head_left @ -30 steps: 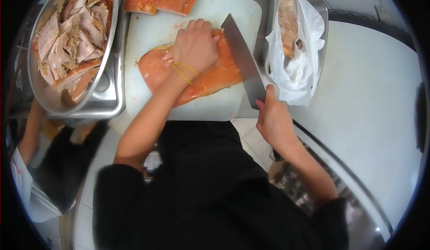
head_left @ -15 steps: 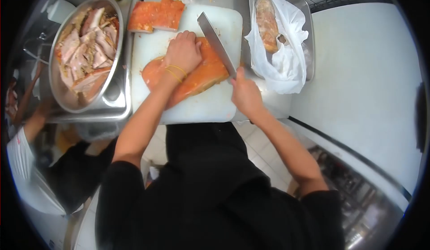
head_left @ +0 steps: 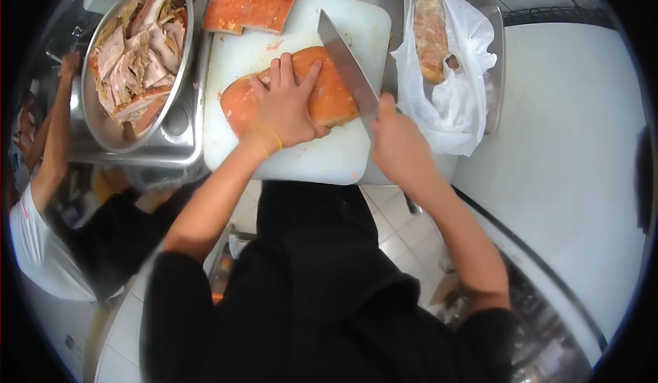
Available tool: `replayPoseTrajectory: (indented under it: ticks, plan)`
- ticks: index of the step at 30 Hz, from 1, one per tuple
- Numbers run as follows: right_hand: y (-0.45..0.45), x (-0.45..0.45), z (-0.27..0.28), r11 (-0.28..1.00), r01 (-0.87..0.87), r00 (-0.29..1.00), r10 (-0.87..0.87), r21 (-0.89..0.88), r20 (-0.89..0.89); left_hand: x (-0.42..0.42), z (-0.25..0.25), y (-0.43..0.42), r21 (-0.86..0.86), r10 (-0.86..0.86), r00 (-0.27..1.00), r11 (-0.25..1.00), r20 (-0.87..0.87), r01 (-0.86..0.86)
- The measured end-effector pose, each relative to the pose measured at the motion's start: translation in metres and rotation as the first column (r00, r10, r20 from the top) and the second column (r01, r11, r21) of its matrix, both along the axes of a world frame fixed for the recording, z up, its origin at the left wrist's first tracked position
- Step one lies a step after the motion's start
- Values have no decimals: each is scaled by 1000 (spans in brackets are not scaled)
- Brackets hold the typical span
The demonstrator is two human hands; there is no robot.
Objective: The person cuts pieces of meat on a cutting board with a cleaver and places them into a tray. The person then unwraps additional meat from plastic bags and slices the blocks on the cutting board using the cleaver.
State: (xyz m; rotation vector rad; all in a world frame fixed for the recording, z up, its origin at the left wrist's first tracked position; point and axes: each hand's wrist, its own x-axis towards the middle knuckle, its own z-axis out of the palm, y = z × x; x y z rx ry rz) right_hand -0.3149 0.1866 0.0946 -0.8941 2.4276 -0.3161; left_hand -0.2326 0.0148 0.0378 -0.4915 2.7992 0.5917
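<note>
Currently: left hand (head_left: 286, 114), fingers spread wide, on orange-skinned meat slab (head_left: 334, 89), centre frame; right hand (head_left: 399, 144) grips cleaver (head_left: 349, 66). Possible fault: greasy slab slides, cleaver meets left hand.

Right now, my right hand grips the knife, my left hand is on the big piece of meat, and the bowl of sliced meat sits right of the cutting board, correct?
No, the head view shows the bowl left of the cutting board. Otherwise yes: your right hand grips the knife and your left hand is on the big piece of meat.
</note>
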Motion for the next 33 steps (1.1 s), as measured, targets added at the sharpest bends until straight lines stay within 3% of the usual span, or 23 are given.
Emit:
replayPoseTrajectory:
  ticks: [2,4,6,8,18,21,24,26,30,33]
  plan:
    - [10,11,16,997,54,996,-58,61,65,-1,-5,-6,46,-1,999,999,38,-1]
    - [1,9,19,990,61,993,-74,130,96,4,-16,-11,84,-9,984,996,-180,25]
    - [-7,7,12,974,90,984,-119,206,134,4,-21,-12,95,-2,978,995,-207,22]
    - [-14,6,3,993,38,999,-41,108,24,4,-21,-13,105,4,972,994,-234,21]
    - [-34,-14,-35,997,42,998,-39,69,-46,8,-22,-5,92,-3,959,995,-284,30]
    - [-26,-20,-37,996,-51,997,46,-74,-63,4,-22,-2,39,1,957,999,-290,10]
    - [-3,-13,-16,997,-72,996,70,-36,-61,7,-21,-3,31,-38,958,998,-284,49]
    - [13,0,-7,1000,21,998,-21,1,59,7,-19,-6,33,-61,960,997,-272,73]
    - [-7,-8,-49,999,33,999,-33,23,6,5,-23,-10,28,-48,968,998,-246,57]
    - [-6,-11,-59,994,-38,998,32,-102,-58,8,-19,-6,2,-59,975,998,-213,61]
